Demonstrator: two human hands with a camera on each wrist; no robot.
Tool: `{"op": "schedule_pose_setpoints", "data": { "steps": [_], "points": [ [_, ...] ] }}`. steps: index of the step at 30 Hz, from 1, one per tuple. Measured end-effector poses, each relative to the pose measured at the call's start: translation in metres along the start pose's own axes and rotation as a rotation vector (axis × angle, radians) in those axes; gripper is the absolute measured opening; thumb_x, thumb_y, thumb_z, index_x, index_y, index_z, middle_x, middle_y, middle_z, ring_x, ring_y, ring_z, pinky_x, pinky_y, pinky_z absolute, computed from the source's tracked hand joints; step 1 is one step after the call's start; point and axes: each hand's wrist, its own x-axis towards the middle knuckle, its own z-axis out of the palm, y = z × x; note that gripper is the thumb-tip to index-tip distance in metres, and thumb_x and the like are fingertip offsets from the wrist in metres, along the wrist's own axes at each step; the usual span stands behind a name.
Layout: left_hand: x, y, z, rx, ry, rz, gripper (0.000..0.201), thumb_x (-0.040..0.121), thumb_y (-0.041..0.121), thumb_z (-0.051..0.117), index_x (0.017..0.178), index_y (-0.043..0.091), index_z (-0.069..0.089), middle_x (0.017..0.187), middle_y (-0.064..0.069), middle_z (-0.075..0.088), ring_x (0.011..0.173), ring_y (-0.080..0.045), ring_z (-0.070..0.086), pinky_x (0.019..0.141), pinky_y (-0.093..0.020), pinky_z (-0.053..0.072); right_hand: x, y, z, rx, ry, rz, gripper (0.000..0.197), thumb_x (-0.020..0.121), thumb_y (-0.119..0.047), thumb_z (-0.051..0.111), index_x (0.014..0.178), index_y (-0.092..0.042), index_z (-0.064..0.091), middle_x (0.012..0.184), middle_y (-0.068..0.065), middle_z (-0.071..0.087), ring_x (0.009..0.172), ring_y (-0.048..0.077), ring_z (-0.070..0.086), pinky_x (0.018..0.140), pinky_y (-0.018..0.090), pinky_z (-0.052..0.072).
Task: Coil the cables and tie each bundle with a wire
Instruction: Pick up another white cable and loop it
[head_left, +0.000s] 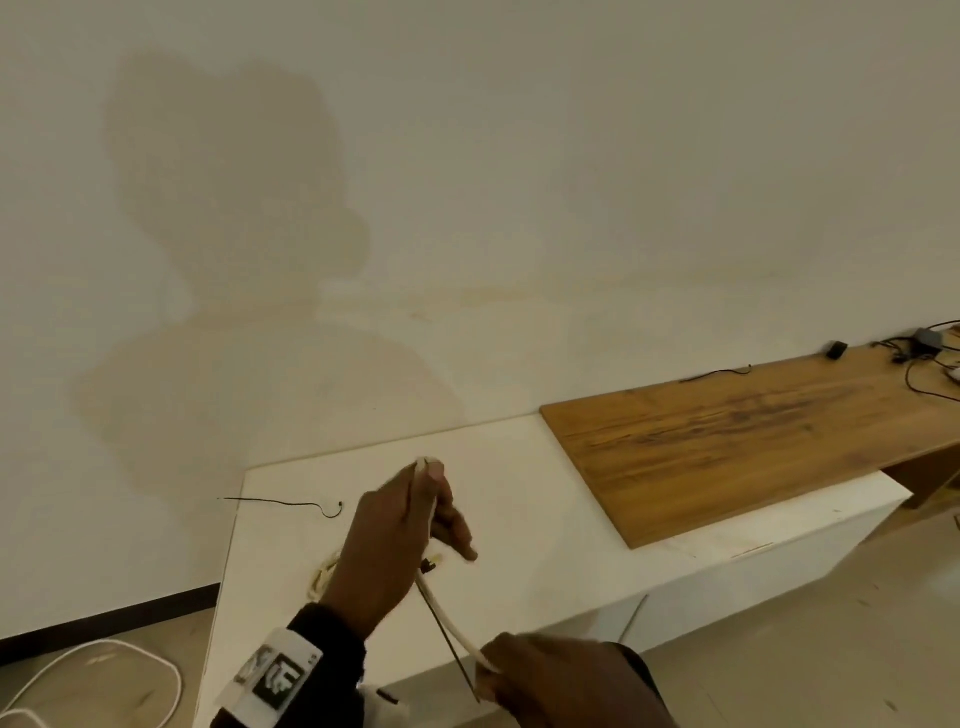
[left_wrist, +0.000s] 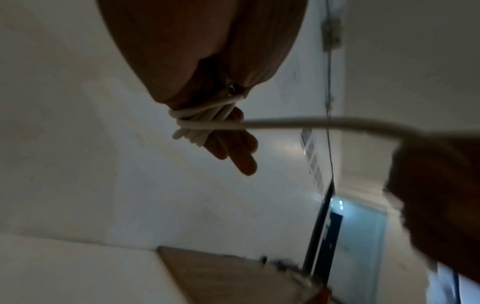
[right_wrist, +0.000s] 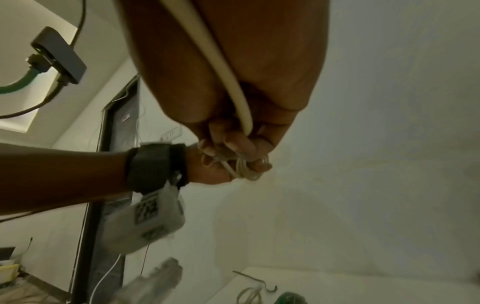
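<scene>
White bench (head_left: 519, 519) lies below; my left hand (head_left: 395, 540) clamps the cable (left_wrist: 205, 123) coil, right hand (head_left: 566, 680) pinches the tail. I should keep tension, laying each turn snug.

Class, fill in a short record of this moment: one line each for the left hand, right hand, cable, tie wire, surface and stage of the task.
left hand: holds the coiled loops of the cable
right hand: grips the free length of the cable, stretched between the hands
tie wire: thin, dark, lying loose on the white table, untouched
other: a second pale bundle on the table, behind the left hand
stage: coiling under way, bundle not yet tied
</scene>
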Motion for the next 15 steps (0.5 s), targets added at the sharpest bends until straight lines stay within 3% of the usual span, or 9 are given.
{"op": "schedule_pose_setpoints", "data": {
  "steps": [2,4,5,7,8,11,15],
  "points": [
    [-0.009,-0.009,0.007,0.136,-0.047,0.012,0.039,0.101,0.032,0.034,0.077,0.005,0.051,0.061,-0.012,0.068,0.054,-0.022,0.068,0.064,-0.04,0.055,0.001,0.006,-0.023,-0.075,0.062,0.007,0.035,0.097,-0.041,0.036,0.119,-0.019,0.051,0.113,0.001,0.062,0.099,0.017,0.06,0.085,0.027,0.045],
    [-0.021,-0.015,0.013,0.211,-0.096,0.002,0.04,0.1,0.035,0.035,0.074,0.009,0.051,0.056,-0.012,0.065,0.048,-0.024,0.063,0.054,-0.025,0.05,0.005,0.013,-0.037,-0.231,0.139,-0.049,0.018,0.096,-0.032,0.048,0.109,-0.021,0.054,0.093,-0.005,0.065,0.073,0.005,0.056,0.065,0.016,0.042],
    [-0.027,-0.016,0.015,0.196,-0.119,-0.004,0.044,0.1,0.039,0.035,0.072,0.01,0.052,0.054,-0.013,0.063,0.044,-0.026,0.06,0.049,-0.025,0.048,0.007,0.014,-0.045,-0.282,0.138,-0.036,0.011,0.091,-0.028,0.056,0.102,-0.025,0.056,0.08,-0.01,0.064,0.06,0.0,0.051,0.056,0.01,0.038],
    [-0.035,-0.015,0.019,0.143,-0.165,0.009,0.051,0.097,0.05,0.032,0.068,0.014,0.055,0.05,-0.012,0.06,0.038,-0.025,0.053,0.043,-0.029,0.044,0.012,0.026,-0.057,-0.312,0.212,-0.078,0.006,0.087,-0.026,0.058,0.093,-0.027,0.058,0.067,-0.012,0.061,0.048,-0.002,0.048,0.048,0.009,0.038],
    [-0.037,-0.011,0.021,0.133,-0.177,0.017,0.054,0.095,0.054,0.031,0.067,0.016,0.056,0.048,-0.009,0.059,0.038,-0.02,0.05,0.043,-0.028,0.043,0.015,0.037,-0.063,-0.352,0.288,-0.121,0.008,0.087,-0.026,0.053,0.091,-0.027,0.06,0.065,-0.012,0.06,0.047,-0.001,0.047,0.047,0.011,0.039],
    [-0.042,0.003,0.026,0.05,-0.187,0.041,0.065,0.094,0.061,0.026,0.062,0.014,0.058,0.043,-0.003,0.05,0.04,-0.011,0.044,0.048,-0.022,0.038,0.027,0.05,-0.08,-0.398,0.323,-0.143,0.015,0.092,-0.029,0.044,0.09,-0.026,0.059,0.068,-0.01,0.061,0.051,0.003,0.05,0.045,0.018,0.045],
    [-0.044,0.026,0.028,-0.135,-0.212,0.025,0.057,0.087,0.058,0.036,0.06,0.012,0.053,0.047,-0.003,0.035,0.043,-0.012,0.033,0.044,-0.018,0.032,0.04,0.062,-0.074,-0.399,0.465,-0.185,0.009,0.093,-0.025,0.042,0.091,-0.027,0.051,0.071,-0.008,0.058,0.056,0.009,0.05,0.044,0.029,0.047]
  ]
}}
